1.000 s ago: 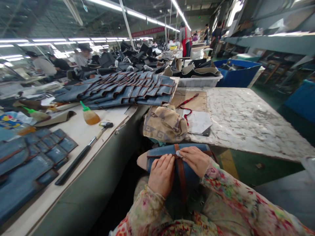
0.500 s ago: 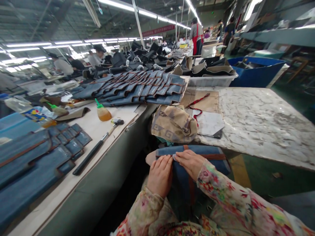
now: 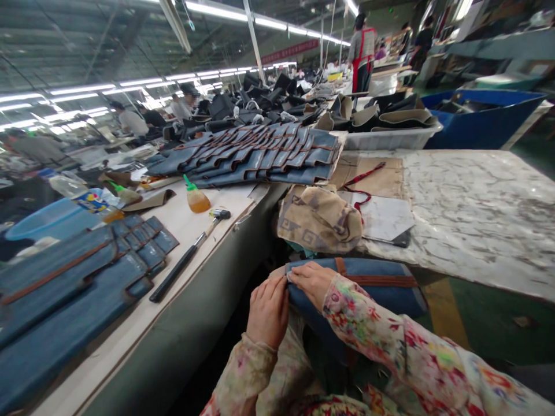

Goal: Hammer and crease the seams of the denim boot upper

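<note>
You've swung the blue panel [image 3: 359, 297] round over your lap, its brown strap [image 3: 377, 281] now running crosswise, with your left grip [image 3: 267, 312] and right grip [image 3: 310, 283] both closed on its near end.

Here's a blue panel [image 3: 359, 289] crossed by a tan-brown strap [image 3: 377, 281], under a pink-and-green floral sleeve [image 3: 368, 329], with a beige-and-grey patterned bundle [image 3: 318, 219] beyond!

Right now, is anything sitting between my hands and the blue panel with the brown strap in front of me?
Nothing visible stands in the way. Your left hand and right hand are both already on the blue panel with a brown strap, with nothing between them and it.
</note>
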Demonstrator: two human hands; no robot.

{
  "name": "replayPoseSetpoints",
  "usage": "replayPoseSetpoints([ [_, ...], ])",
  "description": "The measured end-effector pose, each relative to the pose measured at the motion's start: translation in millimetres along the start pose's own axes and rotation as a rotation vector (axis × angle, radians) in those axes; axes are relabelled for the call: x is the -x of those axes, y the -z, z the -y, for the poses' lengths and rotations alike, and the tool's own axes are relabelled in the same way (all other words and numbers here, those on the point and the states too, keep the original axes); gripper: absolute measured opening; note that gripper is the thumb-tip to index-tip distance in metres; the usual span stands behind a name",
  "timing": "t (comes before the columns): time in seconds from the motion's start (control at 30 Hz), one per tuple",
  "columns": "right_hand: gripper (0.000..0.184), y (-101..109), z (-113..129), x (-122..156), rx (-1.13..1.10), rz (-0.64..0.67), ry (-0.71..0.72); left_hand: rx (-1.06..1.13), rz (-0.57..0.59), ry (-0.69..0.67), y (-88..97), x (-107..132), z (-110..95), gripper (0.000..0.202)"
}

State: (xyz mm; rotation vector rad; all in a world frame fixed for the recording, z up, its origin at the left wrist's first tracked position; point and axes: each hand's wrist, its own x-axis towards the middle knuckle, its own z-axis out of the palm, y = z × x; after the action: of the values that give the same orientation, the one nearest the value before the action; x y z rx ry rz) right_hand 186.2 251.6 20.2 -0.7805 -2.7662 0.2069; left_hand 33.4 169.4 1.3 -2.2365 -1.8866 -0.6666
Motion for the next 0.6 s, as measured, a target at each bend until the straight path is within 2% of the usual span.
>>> replayPoseSetpoints([
  [0.17, 0.032, -0.7, -9.4, 15.7, -0.005, -0.016, -0.002, -0.076, 0.075, 0.046, 5.8, -8.2, -7.2, 0.032],
  [0.3, 0.036, -0.5, -34.2, 54.5, 0.019, -0.1, -0.017, -0.06, 0.121, 0.075, 12.1, -9.6, -13.8, 0.029],
  [0.4, 0.041, -0.6, -51.5, 84.9, 0.07, -0.151, -0.005, -0.033, 0.117, 0.077, 16.5, -8.1, -7.7, 0.027],
  [0.5, 0.045, -3.9, -51.9, 105.9, 0.128, -0.218, -0.024, -0.053, 0.075, 0.077, 31.4, -12.8, 23.4, 0.025],
  [0.6, 0.043, -9.4, -38.4, 120.9, 0.142, -0.289, -0.079, -0.188, 0.009, 0.208, 59.0, -22.0, 81.1, 0.03],
])
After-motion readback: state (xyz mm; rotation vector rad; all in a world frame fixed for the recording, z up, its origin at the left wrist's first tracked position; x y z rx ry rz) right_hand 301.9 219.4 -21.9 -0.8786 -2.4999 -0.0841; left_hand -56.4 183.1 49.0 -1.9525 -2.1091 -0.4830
